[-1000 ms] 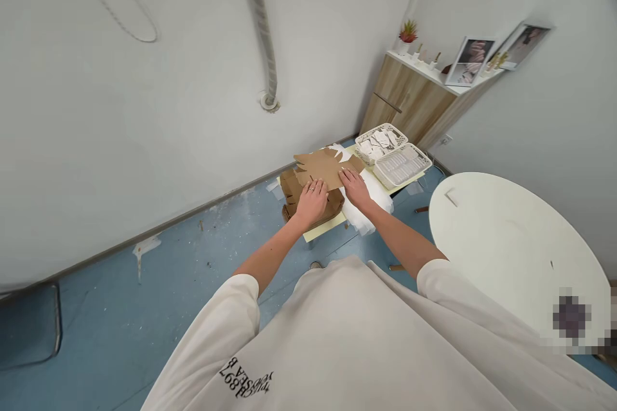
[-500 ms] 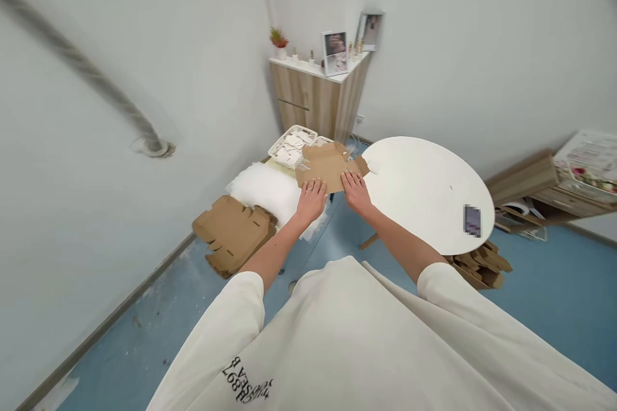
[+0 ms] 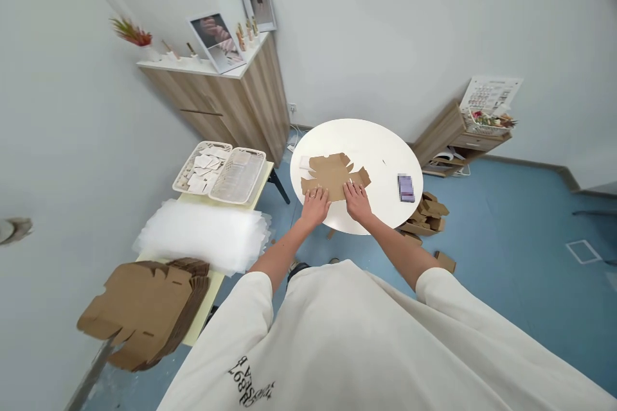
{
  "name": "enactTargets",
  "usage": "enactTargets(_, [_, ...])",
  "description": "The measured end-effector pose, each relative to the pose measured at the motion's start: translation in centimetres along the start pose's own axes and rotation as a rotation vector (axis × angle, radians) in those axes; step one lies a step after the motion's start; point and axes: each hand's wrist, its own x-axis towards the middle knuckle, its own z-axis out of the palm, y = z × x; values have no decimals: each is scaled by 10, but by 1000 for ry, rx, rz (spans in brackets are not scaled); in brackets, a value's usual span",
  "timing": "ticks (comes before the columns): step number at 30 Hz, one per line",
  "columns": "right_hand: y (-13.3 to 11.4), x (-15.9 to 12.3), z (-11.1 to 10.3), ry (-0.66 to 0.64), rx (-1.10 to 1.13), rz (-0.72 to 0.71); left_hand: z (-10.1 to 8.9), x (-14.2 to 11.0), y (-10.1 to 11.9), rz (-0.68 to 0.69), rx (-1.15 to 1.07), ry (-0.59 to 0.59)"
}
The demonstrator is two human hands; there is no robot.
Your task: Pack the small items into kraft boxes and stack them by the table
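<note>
An unfolded cardboard box blank [image 3: 331,171] is over the round white table [image 3: 357,135], its flaps spread flat. My left hand [image 3: 315,205] grips its near edge on the left, fingers on top and a ring on one finger. On the right of that same edge my right hand [image 3: 357,200] holds it the same way. Both thumbs are largely hidden. Whether the blank rests fully on the tabletop I cannot tell. A small whitish piece [image 3: 304,162] shows beside the blank's left flap.
A purple pixelated item [image 3: 405,188] lies on the table's right. At left, a pale yellow table [image 3: 198,321] bears stacked box blanks [image 3: 144,302], white sheets [image 3: 202,231] and white baskets [image 3: 240,174]. Folded cardboard [image 3: 427,215] sits on the floor at right.
My view has swung right, toward the round table. Both hands have carried the cardboard blank from beside the side table to over the round one.
</note>
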Motion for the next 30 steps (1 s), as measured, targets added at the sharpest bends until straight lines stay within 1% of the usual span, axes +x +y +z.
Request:
enactTargets(2, [11,-1,6,-44,27,43,10,16,6,37,-12,-38])
enactTargets(5, [23,3,13,-102,71,96,24,39,6,90,-27,-74])
enactTargets(11, [37,28,28,-154,83,190,47,89,-12,184,-62,-139])
enactTargets(14, [42,40,40,-188,84,229,57,112,-22,230,-75,-192])
enactTargets(17, [46,48,54,-245,99,254,71,129,-31,272,-91,-251])
enactTargets(20, [48,53,69,-308,128,262,88,138,-37,283,-101,-303])
enactTargets(24, [53,56,89,-433,176,247,110,142,-44,283,-107,-386])
enactTargets(27, [60,56,100,-532,220,212,120,142,-46,286,-94,-429])
enactTargets(30, [69,56,107,-591,256,194,125,144,-47,281,-88,-479])
